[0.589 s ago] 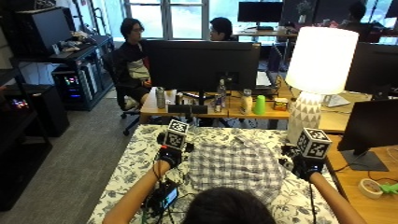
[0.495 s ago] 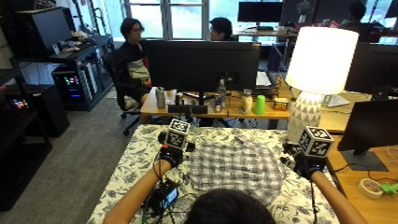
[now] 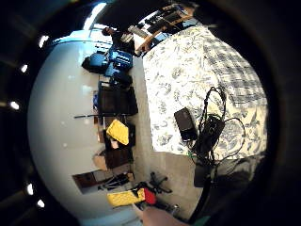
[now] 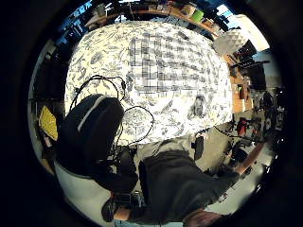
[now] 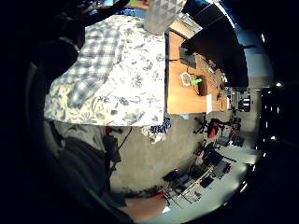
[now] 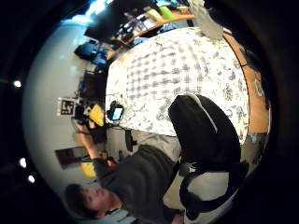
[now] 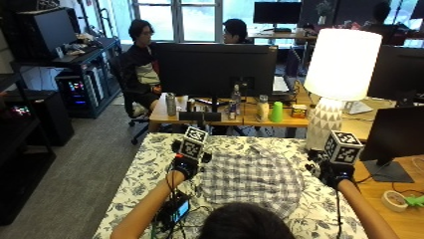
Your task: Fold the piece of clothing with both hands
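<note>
From the outside view, a grey-and-white checked shirt (image 7: 252, 177) lies spread flat on a table covered with a white cloth printed with dark flowers (image 7: 142, 181). The left hand (image 7: 186, 165) is raised just beside the shirt's left edge and the right hand (image 7: 334, 172) beside its right edge; whether either touches the fabric, or how the fingers are set, cannot be told from here. A small black device with a lit screen (image 7: 177, 211) lies on the cloth near the left forearm. At the table's far right corner stands a tall white lamp with a faceted base (image 7: 334, 74), close to the right hand. Beyond the table is a wooden desk with a large dark monitor (image 7: 215, 67) and a green cup (image 7: 276, 112).

The left thumb-side palm view shows the shirt (image 4: 163, 64) flat on the cloth.

The right thumb-side palm view shows the same shirt (image 6: 173, 72) and the lit device (image 6: 115, 112) at the table's edge.
</note>
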The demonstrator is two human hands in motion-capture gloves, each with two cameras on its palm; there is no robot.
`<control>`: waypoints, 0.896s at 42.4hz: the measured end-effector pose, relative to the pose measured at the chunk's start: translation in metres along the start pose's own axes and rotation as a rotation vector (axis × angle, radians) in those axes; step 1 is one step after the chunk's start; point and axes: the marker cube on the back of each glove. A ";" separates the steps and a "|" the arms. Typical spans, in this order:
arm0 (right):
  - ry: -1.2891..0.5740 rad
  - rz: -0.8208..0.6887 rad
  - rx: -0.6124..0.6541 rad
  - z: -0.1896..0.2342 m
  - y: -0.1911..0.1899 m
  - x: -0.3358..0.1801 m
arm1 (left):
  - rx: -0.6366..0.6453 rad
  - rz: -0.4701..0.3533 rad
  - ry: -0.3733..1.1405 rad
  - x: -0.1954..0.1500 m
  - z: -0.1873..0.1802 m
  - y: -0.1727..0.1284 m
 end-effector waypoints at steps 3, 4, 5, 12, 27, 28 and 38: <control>0.015 -0.002 -0.022 -0.001 -0.002 0.001 | -0.028 -0.008 0.001 0.001 0.005 -0.002; 0.022 -0.002 -0.028 -0.002 -0.003 0.002 | -0.036 -0.008 -0.002 0.001 0.007 -0.004; 0.028 -0.002 -0.032 -0.002 -0.004 0.003 | -0.040 -0.007 -0.006 0.001 0.008 -0.005; 0.048 -0.014 -0.044 -0.003 -0.005 0.008 | -0.051 -0.004 0.012 0.003 0.006 -0.004; 0.155 -0.056 -0.103 -0.001 -0.001 -0.002 | -0.078 0.056 -0.001 0.020 0.002 -0.003; 0.159 -0.058 -0.106 0.001 -0.003 -0.002 | -0.077 0.061 0.002 0.022 0.002 -0.003; 0.213 -0.086 -0.191 0.037 -0.022 -0.003 | -0.149 0.163 0.057 0.052 0.035 -0.017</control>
